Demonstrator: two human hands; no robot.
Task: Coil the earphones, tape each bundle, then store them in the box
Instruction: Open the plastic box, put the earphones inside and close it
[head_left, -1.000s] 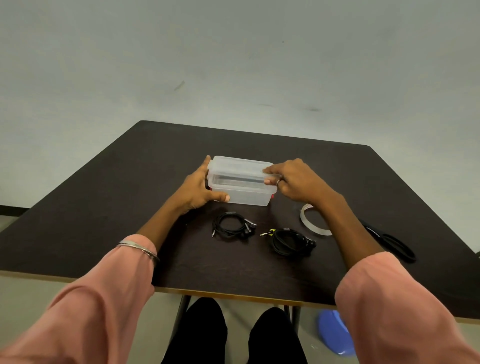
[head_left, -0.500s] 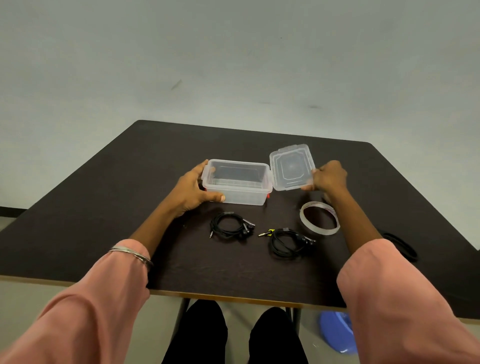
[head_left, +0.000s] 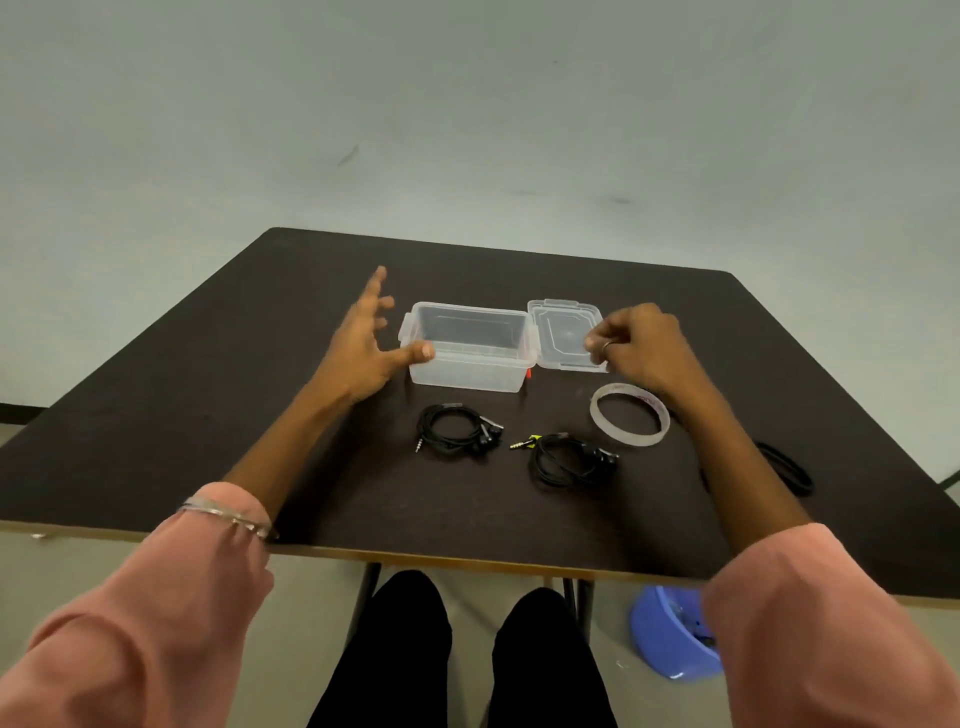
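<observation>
Lid (head_left: 566, 335) now lies right of box (head_left: 470, 345), right hand (head_left: 641, 345) fingers pinching it | left hand (head_left: 363, 345) released, fingers spread | two coiled earphones (head_left: 457, 430) before box, unstored.

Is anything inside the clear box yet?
Nothing shows inside the box; its clear walls show only bare floor. Both coiled earphones lie on the table in front. The lid is off, gripped by the right hand.
</observation>
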